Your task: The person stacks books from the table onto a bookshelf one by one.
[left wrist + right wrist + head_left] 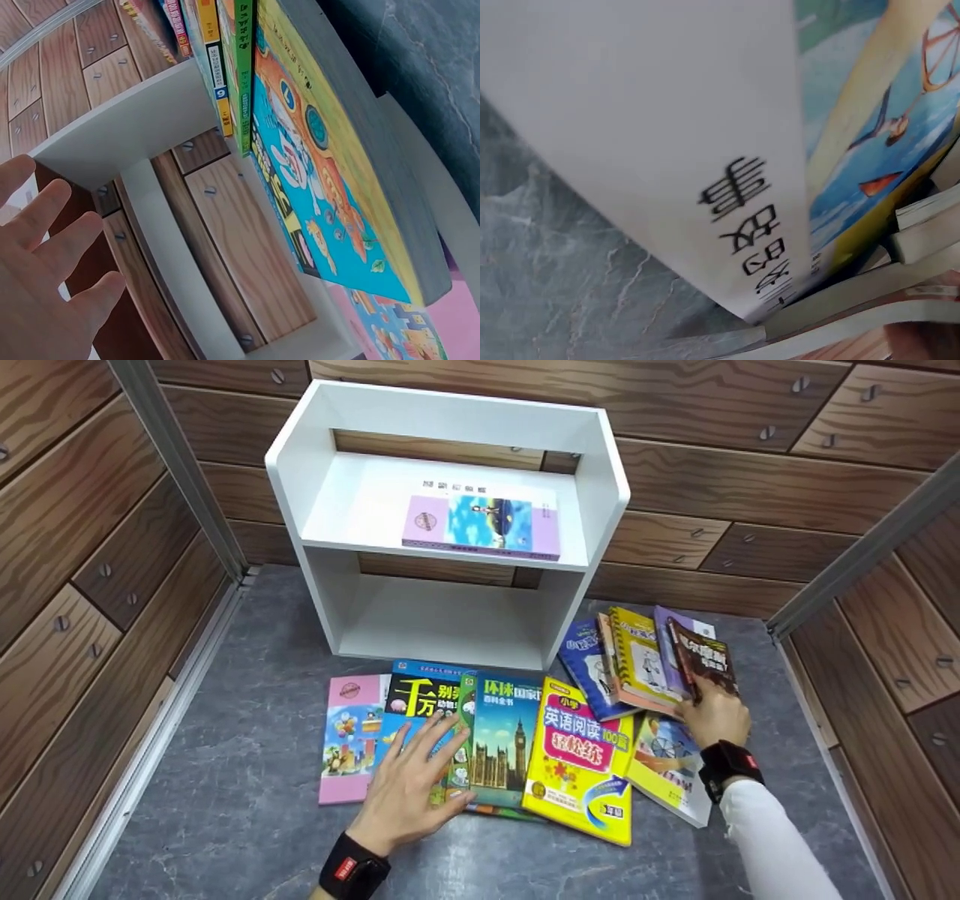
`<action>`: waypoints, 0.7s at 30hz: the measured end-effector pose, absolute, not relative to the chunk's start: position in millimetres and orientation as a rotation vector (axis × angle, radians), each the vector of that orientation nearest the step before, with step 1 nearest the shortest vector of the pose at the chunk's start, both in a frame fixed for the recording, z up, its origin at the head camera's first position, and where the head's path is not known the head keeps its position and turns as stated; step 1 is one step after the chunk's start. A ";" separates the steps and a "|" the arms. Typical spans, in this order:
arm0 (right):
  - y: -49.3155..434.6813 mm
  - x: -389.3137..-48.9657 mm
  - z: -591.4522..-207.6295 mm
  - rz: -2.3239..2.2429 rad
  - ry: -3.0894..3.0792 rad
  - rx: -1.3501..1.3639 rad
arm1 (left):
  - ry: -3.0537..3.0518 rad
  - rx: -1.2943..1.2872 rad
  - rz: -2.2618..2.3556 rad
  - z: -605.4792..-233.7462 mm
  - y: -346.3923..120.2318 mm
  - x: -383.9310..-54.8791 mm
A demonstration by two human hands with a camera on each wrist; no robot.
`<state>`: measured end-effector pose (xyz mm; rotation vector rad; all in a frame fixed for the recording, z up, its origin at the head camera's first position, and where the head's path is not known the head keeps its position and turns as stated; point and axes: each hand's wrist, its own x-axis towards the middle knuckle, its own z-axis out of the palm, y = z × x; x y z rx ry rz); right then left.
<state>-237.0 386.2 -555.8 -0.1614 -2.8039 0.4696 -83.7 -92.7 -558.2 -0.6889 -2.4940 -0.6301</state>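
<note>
My left hand [416,780] hovers with fingers spread over a row of books, close to the black and blue book [409,701]. In the left wrist view its fingers [71,255] are apart and hold nothing. At the right, my right hand [718,718] grips the lower end of a dark brown book [705,656]. Beside that lie a purple book [664,619], a yellow book with a spiral-pattern edge [637,641] and a blue book [589,660]. A book with a Ferris wheel cover [667,765] lies below; its white spine [727,187] fills much of the right wrist view.
A white two-tier shelf [450,615] stands behind the books. Its upper tier bears a pink-edged book [491,525]. Along the front lie a pink book [341,780], a teal encyclopedia [499,735] and a bright yellow workbook [577,765]. Wood-patterned walls [750,472] enclose the grey floor.
</note>
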 end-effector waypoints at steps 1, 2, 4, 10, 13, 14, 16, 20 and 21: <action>385.3 -237.5 -556.8 0.470 -2.824 -0.187 | -2.499 -0.689 -0.626 -558.4 -93.0 -83.8; 384.5 -237.8 -557.9 0.474 -2.840 -0.213 | -2.505 -0.688 -0.623 -558.8 -93.2 -83.7; 383.2 -237.4 -560.8 0.496 -2.854 -0.260 | -2.523 -0.686 -0.624 -558.7 -93.8 -83.3; 385.7 -233.6 -572.5 0.588 -2.676 -0.189 | -2.569 -0.683 -0.645 -557.5 -94.2 -82.1; 391.5 -230.1 -575.1 0.596 -2.533 -0.088 | -2.574 -0.691 -0.643 -557.5 -93.4 -83.0; 393.8 -228.8 -574.9 0.600 -2.489 -0.069 | -2.577 -0.693 -0.642 -557.5 -93.2 -83.4; 397.1 -225.2 -572.0 0.615 -2.419 -0.053 | -2.580 -0.700 -0.641 -557.2 -92.7 -84.2; 400.2 -216.1 -558.8 0.660 -2.330 -0.050 | -2.585 -0.705 -0.629 -556.9 -92.3 -85.0; 399.6 -213.1 -554.1 0.669 -2.314 -0.044 | -2.585 -0.707 -0.631 -556.7 -92.0 -85.2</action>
